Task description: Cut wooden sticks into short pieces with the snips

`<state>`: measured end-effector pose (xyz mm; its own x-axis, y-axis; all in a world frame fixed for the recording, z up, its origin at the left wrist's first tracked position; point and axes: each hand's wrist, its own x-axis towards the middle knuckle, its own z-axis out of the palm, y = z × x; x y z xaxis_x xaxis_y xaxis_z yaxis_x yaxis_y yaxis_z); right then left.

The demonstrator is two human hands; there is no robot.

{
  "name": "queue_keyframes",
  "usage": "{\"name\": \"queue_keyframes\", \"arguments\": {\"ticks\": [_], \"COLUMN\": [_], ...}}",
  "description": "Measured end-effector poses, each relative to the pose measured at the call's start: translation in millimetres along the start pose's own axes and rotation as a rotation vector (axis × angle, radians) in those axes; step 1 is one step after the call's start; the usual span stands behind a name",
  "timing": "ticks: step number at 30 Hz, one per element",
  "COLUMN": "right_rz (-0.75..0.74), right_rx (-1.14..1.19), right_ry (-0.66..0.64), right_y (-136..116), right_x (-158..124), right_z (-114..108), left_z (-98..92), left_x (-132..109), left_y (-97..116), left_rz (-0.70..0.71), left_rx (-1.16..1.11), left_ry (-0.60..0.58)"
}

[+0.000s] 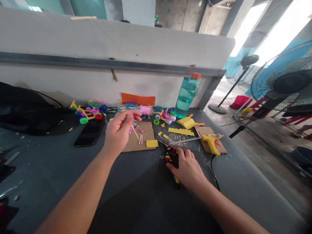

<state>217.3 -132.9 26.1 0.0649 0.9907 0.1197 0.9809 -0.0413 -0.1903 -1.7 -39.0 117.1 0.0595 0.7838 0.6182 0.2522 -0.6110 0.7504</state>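
Observation:
My left hand [119,131] is closed in a pinch above a cardboard sheet [129,145]. A thin wooden stick [135,131] pokes out below its fingers. On the cardboard lie short wooden sticks [141,139], a small purple bead-like piece [142,131] and a yellow rectangle [152,143]. To the right, my right hand [188,166] curls round the red and black handles of scissors [171,153] lying on the dark table, blades pointing away to the left. A yellow and black tool [176,180], partly hidden, lies beneath that hand.
A yellow glue gun [210,142] rests on another cardboard piece [222,148], its cord trailing forward. Behind are a teal water bottle [184,97], yellow strips [181,131] and scraps. A black phone [88,133] and colourful wheeled toys [87,113] sit left; a fan [287,82] stands right.

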Motion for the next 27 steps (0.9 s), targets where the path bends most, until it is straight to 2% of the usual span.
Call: {"name": "queue_keyframes", "arguments": {"ticks": [3, 5, 8, 11, 13, 16, 17, 19, 22, 25, 27], "right_rz": [-0.045, -0.055, -0.073, -0.132, -0.151, -0.119, -0.109, -0.098, -0.058, 0.002, 0.006], "right_rx": [0.02, 0.028, 0.064, 0.324, 0.676, 1.18, 1.277, 1.359, 1.367, 1.33, 1.288], "right_ry": [-0.002, -0.01, 0.014, 0.082, 0.086, 0.093, 0.116, 0.158, 0.213, 0.318, 0.357], "right_y": [-2, -2, -1, -1, -2, -2, -1, 1, 5, 9, 11], "right_x": [-2, -2, -2, -3, -4, -6, -6, -7, -5, 0, 3], "right_z": [-1, -3, -10, -17, -19, -20, -19, -19, -18, -18, -17], "left_z": [-3.2, -5.7, -5.6, 6.4, 22.0, 49.4, 57.0, 65.9, 58.9, 34.0, 18.1], "left_x": [0, 1, 1, -4, -15, -36, -42, -49, -42, -23, -15], "left_y": [-1, -2, -5, -11, -15, -20, -21, -24, -31, -47, -61], "left_rz": [0.082, 0.071, -0.028, -0.189, -0.351, -0.576, -0.612, -0.64, -0.585, -0.393, -0.341], "left_rx": [0.165, 0.16, -0.003, -0.339, -0.492, -0.58, -0.59, -0.593, -0.418, 0.147, 0.51], "left_ry": [-0.009, 0.016, 0.07, 0.057, -0.091, -0.423, -0.505, -0.595, -0.58, -0.388, -0.33]}}
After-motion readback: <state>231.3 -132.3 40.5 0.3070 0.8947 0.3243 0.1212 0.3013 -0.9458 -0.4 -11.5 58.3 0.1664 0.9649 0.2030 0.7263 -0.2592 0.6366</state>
